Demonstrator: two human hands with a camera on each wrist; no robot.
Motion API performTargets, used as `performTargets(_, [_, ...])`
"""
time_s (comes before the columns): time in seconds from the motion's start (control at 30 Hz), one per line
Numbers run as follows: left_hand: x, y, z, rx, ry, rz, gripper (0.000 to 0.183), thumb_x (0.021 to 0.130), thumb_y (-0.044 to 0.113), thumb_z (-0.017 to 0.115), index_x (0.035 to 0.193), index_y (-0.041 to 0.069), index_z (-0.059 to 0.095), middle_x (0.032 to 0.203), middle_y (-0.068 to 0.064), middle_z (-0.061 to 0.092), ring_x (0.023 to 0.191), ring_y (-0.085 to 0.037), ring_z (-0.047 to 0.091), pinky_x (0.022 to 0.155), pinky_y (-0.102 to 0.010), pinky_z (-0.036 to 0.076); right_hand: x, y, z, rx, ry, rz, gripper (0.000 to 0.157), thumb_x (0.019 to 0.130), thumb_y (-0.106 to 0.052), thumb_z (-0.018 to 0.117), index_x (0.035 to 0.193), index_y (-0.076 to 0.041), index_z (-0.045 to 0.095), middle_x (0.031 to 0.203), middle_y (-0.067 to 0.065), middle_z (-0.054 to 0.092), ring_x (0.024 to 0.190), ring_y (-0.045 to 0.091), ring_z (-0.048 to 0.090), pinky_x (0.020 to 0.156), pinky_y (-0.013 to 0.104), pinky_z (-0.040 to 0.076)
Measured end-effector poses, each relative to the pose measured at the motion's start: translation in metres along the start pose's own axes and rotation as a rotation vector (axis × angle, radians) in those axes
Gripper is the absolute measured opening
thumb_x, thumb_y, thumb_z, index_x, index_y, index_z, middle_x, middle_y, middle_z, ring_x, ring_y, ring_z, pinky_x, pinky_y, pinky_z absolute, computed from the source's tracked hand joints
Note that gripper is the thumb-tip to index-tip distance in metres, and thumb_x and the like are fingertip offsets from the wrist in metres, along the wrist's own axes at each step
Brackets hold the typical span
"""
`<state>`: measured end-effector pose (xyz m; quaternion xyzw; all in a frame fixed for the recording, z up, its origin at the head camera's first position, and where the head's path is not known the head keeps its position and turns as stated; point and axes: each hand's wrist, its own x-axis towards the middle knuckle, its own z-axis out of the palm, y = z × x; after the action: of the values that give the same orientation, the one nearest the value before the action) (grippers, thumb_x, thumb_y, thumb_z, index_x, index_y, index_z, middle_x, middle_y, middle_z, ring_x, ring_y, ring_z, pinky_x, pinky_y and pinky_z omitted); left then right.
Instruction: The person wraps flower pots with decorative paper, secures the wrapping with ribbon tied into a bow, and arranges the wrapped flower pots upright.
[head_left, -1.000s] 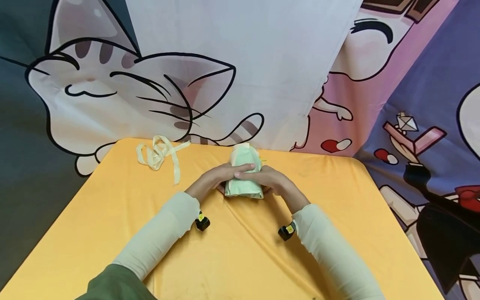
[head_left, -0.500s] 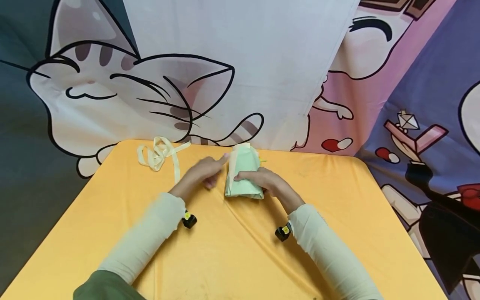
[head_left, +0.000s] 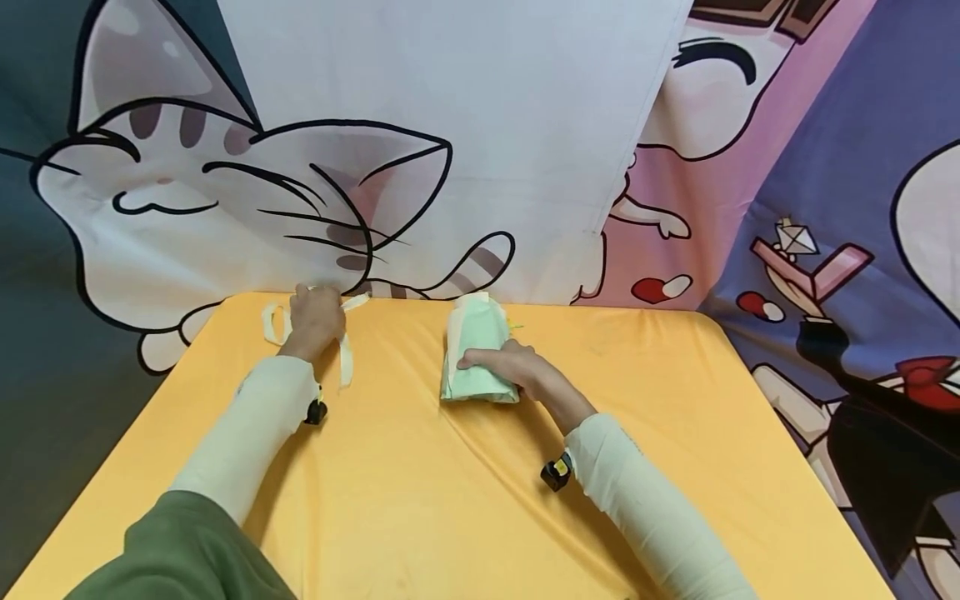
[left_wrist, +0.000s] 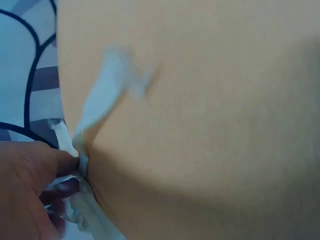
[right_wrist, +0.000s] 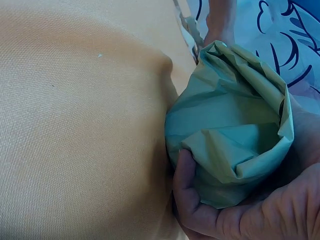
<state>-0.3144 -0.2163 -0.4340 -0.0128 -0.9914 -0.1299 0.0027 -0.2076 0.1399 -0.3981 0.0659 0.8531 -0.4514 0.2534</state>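
Green bundle (head_left: 480, 332) in right hand (head_left: 522, 370)

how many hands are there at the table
2: the left hand pinches the cream ribbon at the far left of the yellow table; the right hand holds the green paper bundle near the far edge's middle.

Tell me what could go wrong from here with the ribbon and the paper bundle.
The ribbon trails out on both sides of the left hand, so it might tangle if lifted. Only the right hand holds the paper bundle, which is loosely folded at its near end; it could spring open if that grip slackens.
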Motion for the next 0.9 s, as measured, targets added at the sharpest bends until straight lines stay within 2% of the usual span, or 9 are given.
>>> performTargets(0.1, [0.004, 0.004, 0.002, -0.044, 0.094, 0.04, 0.019, 0.107, 0.008, 0.063, 0.098, -0.001, 0.076, 0.128, -0.032, 0.064, 0.12, -0.051, 0.042, 0.103, -0.062, 0.035, 0.0, 0.0, 0.001, -0.016, 0.012, -0.008, 0.084, 0.082, -0.062, 0.088, 0.136, -0.005, 0.058, 0.12, 0.012, 0.068, 0.098, 0.023, 0.067, 0.075, 0.03, 0.056])
performTargets(0.17, [0.01, 0.016, 0.002, -0.151, 0.131, 0.072, 0.02, 0.107, 0.011, 0.063, 0.098, 0.0, 0.077, 0.128, -0.029, 0.065, 0.124, -0.05, 0.042, 0.108, -0.065, 0.033, 0.0, -0.001, 0.001, -0.014, 0.014, -0.009, 0.084, 0.082, -0.061, 0.088, 0.136, -0.005, 0.057, 0.121, 0.013, 0.067, 0.1, 0.023, 0.067, 0.075, 0.03, 0.056])
performTargets(0.23, [0.026, 0.029, 0.009, -0.286, 0.169, 0.126, 0.019, 0.106, 0.019, 0.07, 0.098, 0.006, 0.081, 0.121, -0.022, 0.074, 0.122, -0.045, 0.052, 0.116, -0.066, 0.032, -0.001, -0.002, 0.001, -0.012, 0.015, -0.008, 0.084, 0.082, -0.06, 0.088, 0.137, -0.005, 0.056, 0.121, 0.013, 0.067, 0.1, 0.024, 0.067, 0.075, 0.03, 0.056])
performTargets(0.3, [0.036, 0.052, 0.012, -0.387, 0.157, 0.167, 0.018, 0.106, 0.026, 0.074, 0.1, 0.011, 0.083, 0.107, -0.013, 0.079, 0.111, -0.037, 0.062, 0.117, -0.067, 0.034, -0.002, -0.002, 0.0, -0.014, 0.018, -0.006, 0.087, 0.082, -0.06, 0.088, 0.14, -0.005, 0.055, 0.124, 0.014, 0.065, 0.102, 0.024, 0.066, 0.076, 0.03, 0.056])
performTargets(0.4, [0.045, 0.094, 0.014, -0.491, 0.139, 0.233, 0.017, 0.107, 0.03, 0.077, 0.107, 0.015, 0.085, 0.097, -0.005, 0.081, 0.092, -0.025, 0.068, 0.107, -0.056, 0.049, -0.003, -0.004, 0.001, -0.02, 0.017, -0.007, 0.092, 0.082, -0.059, 0.088, 0.145, -0.003, 0.052, 0.13, 0.017, 0.062, 0.106, 0.028, 0.065, 0.079, 0.031, 0.056])
performTargets(0.53, [0.027, 0.163, -0.003, -0.61, 0.058, 0.281, 0.026, 0.113, 0.025, 0.073, 0.131, 0.01, 0.082, 0.125, -0.012, 0.082, 0.111, -0.029, 0.073, 0.097, -0.048, 0.062, -0.003, -0.005, 0.002, -0.018, 0.005, -0.008, 0.094, 0.082, -0.059, 0.087, 0.147, -0.003, 0.048, 0.133, 0.018, 0.056, 0.107, 0.028, 0.063, 0.081, 0.032, 0.055])
performTargets(0.63, [0.017, 0.197, -0.01, -0.598, -0.046, 0.344, 0.041, 0.117, 0.029, 0.065, 0.155, 0.012, 0.069, 0.146, -0.014, 0.075, 0.131, -0.032, 0.071, 0.112, -0.049, 0.059, -0.002, -0.005, 0.003, 0.005, -0.019, -0.021, 0.081, 0.084, -0.057, 0.086, 0.137, -0.004, 0.055, 0.121, 0.015, 0.064, 0.093, 0.024, 0.066, 0.075, 0.03, 0.056])
performTargets(0.77, [0.008, 0.207, -0.009, -0.56, -0.14, 0.369, 0.056, 0.12, 0.038, 0.057, 0.17, 0.015, 0.047, 0.151, -0.016, 0.068, 0.138, -0.035, 0.066, 0.118, -0.054, 0.055, 0.0, -0.006, 0.007, 0.049, -0.069, -0.053, 0.061, 0.087, -0.051, 0.085, 0.122, -0.006, 0.064, 0.097, 0.007, 0.073, 0.075, 0.017, 0.067, 0.065, 0.027, 0.056])
performTargets(0.9, [-0.011, 0.187, -0.007, -0.622, -0.092, 0.187, 0.069, 0.114, 0.053, 0.063, 0.165, 0.009, 0.05, 0.153, -0.02, 0.062, 0.139, -0.041, 0.062, 0.116, -0.06, 0.054, 0.0, -0.007, 0.006, 0.051, -0.062, -0.044, 0.066, 0.086, -0.053, 0.086, 0.124, -0.006, 0.059, 0.099, 0.007, 0.071, 0.076, 0.016, 0.067, 0.065, 0.027, 0.055])
